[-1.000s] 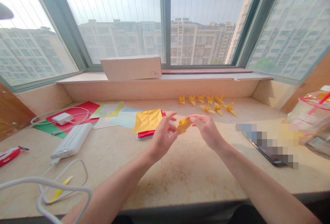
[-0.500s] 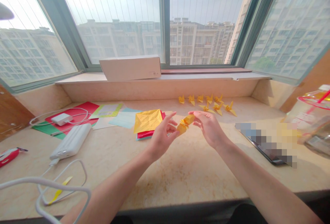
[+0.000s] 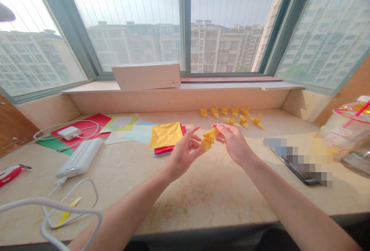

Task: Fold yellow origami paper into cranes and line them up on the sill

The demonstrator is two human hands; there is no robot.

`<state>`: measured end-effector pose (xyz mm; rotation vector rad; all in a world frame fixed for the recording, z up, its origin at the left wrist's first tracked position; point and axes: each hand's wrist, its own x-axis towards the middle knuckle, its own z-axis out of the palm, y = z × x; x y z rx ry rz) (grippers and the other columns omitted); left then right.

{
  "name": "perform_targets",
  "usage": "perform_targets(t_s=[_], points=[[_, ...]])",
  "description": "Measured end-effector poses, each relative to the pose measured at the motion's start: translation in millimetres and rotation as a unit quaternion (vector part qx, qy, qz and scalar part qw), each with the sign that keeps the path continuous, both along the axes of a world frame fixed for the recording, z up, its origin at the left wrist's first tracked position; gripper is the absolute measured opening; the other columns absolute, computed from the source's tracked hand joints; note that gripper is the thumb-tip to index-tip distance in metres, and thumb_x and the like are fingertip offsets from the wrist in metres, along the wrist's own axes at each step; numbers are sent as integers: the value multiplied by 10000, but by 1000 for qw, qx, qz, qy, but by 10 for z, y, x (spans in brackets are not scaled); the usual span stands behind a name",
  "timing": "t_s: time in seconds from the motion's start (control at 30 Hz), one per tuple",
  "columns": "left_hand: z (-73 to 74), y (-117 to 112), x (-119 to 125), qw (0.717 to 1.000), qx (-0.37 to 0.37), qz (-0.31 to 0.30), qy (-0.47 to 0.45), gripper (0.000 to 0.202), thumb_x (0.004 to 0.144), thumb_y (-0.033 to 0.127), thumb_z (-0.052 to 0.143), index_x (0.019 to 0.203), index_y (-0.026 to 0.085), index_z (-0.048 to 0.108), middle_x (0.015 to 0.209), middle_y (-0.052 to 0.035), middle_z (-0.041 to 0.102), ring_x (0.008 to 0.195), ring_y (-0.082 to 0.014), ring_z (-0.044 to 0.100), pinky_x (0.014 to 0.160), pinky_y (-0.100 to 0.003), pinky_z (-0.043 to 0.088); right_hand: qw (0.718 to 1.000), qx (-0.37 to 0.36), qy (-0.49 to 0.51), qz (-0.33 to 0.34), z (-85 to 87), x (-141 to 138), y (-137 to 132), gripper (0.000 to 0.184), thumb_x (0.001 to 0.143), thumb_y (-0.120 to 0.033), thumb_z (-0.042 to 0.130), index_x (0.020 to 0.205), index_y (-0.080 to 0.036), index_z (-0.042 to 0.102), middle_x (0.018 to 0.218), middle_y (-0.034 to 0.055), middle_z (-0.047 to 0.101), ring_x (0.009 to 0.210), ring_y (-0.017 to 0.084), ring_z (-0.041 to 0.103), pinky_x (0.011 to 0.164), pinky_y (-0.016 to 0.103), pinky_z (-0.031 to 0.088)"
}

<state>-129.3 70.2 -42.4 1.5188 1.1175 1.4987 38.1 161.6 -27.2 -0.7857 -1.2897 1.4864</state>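
A small folded piece of yellow origami paper (image 3: 208, 140) sits between my hands, above the marble counter. My right hand (image 3: 233, 143) pinches its upper end with the fingertips. My left hand (image 3: 183, 153) holds its lower end near the thumb, with the index finger pointing up and away. Behind my left hand lies a creased yellow paper sheet (image 3: 166, 135) on a stack of red and blue paper (image 3: 163, 151). Several finished yellow origami cranes (image 3: 232, 114) stand in rows farther back, apart from my hands.
A white power bank (image 3: 79, 158) and charger (image 3: 69, 133) with cables lie left among coloured sheets. A pixelated phone (image 3: 297, 161) lies right, beside a plastic jar (image 3: 351, 128). A cardboard box (image 3: 146, 76) sits on the window sill.
The folded yellow piece has turned between my fingertips, its upper end now pointing more upward. My hands have shifted only slightly.
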Motion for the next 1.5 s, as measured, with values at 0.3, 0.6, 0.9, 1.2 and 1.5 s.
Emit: perform_targets(t_s=[0.3, 0.6, 0.9, 1.2, 1.5], points=[[-15, 2, -7, 1000, 8, -16, -23, 661, 804, 213, 713, 1398, 314, 441, 979, -6, 558, 745, -85, 583, 735, -247, 494, 1000, -5, 28, 8, 15, 6, -16, 311, 757, -476, 704, 891, -196, 708, 788, 29, 698, 727, 161, 633, 705, 302, 480], [-5, -5, -9, 999, 1, -38, -21, 679, 813, 204, 706, 1417, 315, 415, 991, -14, 553, 760, -87, 573, 740, -248, 496, 998, -32, 45, -9, 18, 40, 30, 298, 739, -458, 731, 894, -204, 707, 799, 27, 693, 720, 152, 611, 701, 287, 455], [-30, 15, 9, 997, 34, -26, -60, 631, 803, 201, 724, 1371, 320, 475, 980, 1, 544, 767, -81, 581, 756, -245, 500, 998, 5, 15, 55, -32, -27, -15, 338, 779, -487, 693, 923, -181, 697, 815, 43, 719, 756, 172, 652, 734, 307, 485], [-3, -7, 7, 999, 21, 3, -26, 579, 798, 241, 728, 1335, 278, 514, 1143, -60, 575, 752, -98, 605, 723, -276, 523, 992, 14, 20, 127, 17, -54, -137, 328, 786, -400, 726, 1023, -184, 653, 855, 37, 744, 717, 156, 679, 711, 298, 530], [45, -38, 22, 999, -14, 15, 27, 445, 813, 274, 710, 1233, 184, 594, 848, -36, 687, 802, -158, 641, 761, -293, 504, 987, 51, 3, 153, 15, -50, -152, 419, 845, -436, 666, 1172, -196, 561, 811, 38, 742, 697, 174, 692, 723, 334, 533]])
